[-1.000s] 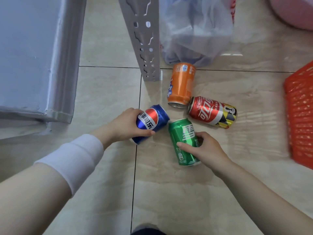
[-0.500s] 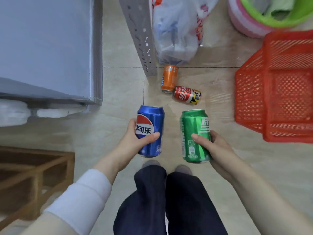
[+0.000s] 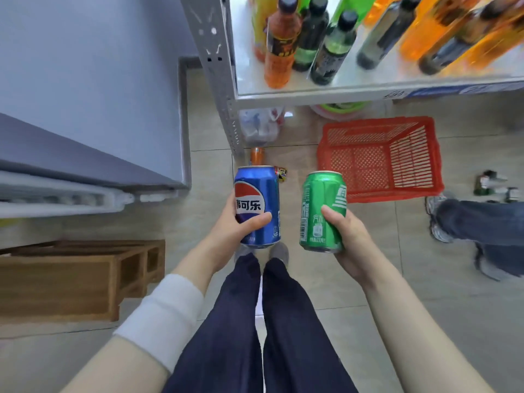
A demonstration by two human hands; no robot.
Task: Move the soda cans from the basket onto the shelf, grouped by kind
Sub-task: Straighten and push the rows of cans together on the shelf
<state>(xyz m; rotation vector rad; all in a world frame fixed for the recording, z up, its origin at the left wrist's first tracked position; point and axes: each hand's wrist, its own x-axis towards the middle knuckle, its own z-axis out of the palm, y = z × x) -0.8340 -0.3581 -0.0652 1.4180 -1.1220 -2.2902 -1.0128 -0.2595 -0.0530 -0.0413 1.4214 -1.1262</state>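
My left hand (image 3: pixel 236 226) grips a blue cola can (image 3: pixel 259 194) upright at waist height. Beside it my right hand (image 3: pixel 347 236) grips a green soda can (image 3: pixel 320 199), also upright. Far below on the tiled floor lie an orange can (image 3: pixel 257 156) and a red can (image 3: pixel 281 174), both mostly hidden behind the blue can. The red basket (image 3: pixel 380 160) sits on the floor to the right with nothing seen in it. The white metal shelf (image 3: pixel 312 93) is ahead and above the cans.
Several orange and dark drink bottles (image 3: pixel 309 38) stand on the shelf board. The shelf's grey perforated post (image 3: pixel 218 66) rises just left of it. A grey cabinet (image 3: pixel 85 95) and wooden crate (image 3: pixel 71 279) are at left. Another person's leg and shoe (image 3: pixel 465 222) are at right.
I have stood up from the floor, lifting the blue and green cans upright in my hands. The shelf board with bottles has come into view, and the floor cans now look far away.
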